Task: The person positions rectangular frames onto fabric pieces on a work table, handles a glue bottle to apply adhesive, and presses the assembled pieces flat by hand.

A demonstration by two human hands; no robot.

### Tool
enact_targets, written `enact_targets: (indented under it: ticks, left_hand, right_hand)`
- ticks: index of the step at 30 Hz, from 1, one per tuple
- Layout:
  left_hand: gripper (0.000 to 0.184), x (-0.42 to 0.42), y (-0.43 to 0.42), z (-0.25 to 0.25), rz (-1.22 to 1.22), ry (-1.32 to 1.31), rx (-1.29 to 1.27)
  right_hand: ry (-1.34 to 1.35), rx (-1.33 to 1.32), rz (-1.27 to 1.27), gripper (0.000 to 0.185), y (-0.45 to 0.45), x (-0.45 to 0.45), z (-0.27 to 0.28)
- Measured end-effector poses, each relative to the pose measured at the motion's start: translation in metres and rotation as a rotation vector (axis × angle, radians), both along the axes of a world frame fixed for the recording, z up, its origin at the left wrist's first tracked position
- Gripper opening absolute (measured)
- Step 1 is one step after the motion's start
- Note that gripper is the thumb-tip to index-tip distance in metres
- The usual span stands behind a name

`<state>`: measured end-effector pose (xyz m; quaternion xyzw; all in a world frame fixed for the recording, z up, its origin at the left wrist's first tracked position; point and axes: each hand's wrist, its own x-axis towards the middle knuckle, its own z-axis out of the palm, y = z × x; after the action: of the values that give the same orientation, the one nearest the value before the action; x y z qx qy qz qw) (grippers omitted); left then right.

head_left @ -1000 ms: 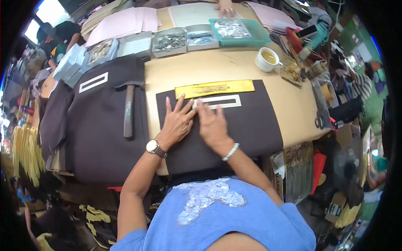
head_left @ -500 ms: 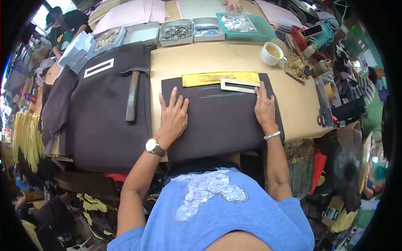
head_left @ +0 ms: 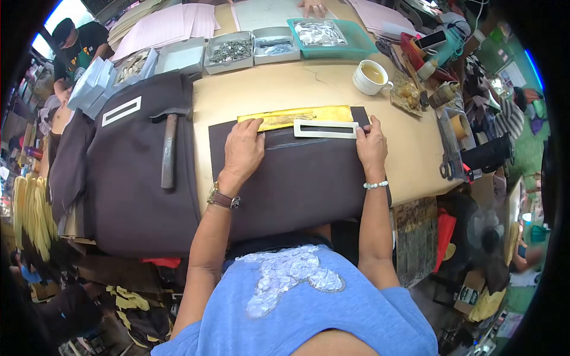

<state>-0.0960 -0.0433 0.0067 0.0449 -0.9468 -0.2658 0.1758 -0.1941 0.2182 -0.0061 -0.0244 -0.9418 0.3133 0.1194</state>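
Note:
A dark brown panel of leather-like material (head_left: pixel 297 184) lies in front of me. Along its far edge runs a yellow strip (head_left: pixel 285 118) with dark smears, partly overlapped by a white rectangular frame (head_left: pixel 297 132) with a long slot. My left hand (head_left: pixel 244 148) has its fingers curled at the strip's left end, closed on it. At the frame's right end, my right hand (head_left: pixel 372 148) is closed, the thumb against the frame. Pale chalky lines mark the panel just below the strip.
On the left, a hammer (head_left: pixel 169 148) and a second white frame (head_left: pixel 122 111) rest on dark material (head_left: pixel 136 207). Beyond are boxes of small metal parts (head_left: pixel 230 51), a teal tray (head_left: pixel 362 47) and a cup (head_left: pixel 371 78). Scissors (head_left: pixel 446 171) sit at right. Another person (head_left: pixel 83 44) is at far left.
My left hand has gone from lying flat with spread fingers to curling at the yellow strip's left end. My right fingers have bent in at the frame's end. The whole view has shifted slightly.

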Motion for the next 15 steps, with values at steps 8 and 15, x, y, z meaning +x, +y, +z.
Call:
enact_targets:
  ticks: [8, 15]
  left_hand:
    - [0.032, -0.010, -0.007, -0.010, 0.009, -0.056, -0.003]
    - [0.030, -0.023, -0.028, -0.012, -0.014, -0.107, 0.158]
  right_hand:
    - [-0.144, -0.247, 0.097, 0.052, 0.006, -0.030, -0.012]
    - [-0.201, -1.237, 0.308, 0.043, 0.027, -0.036, 0.048]
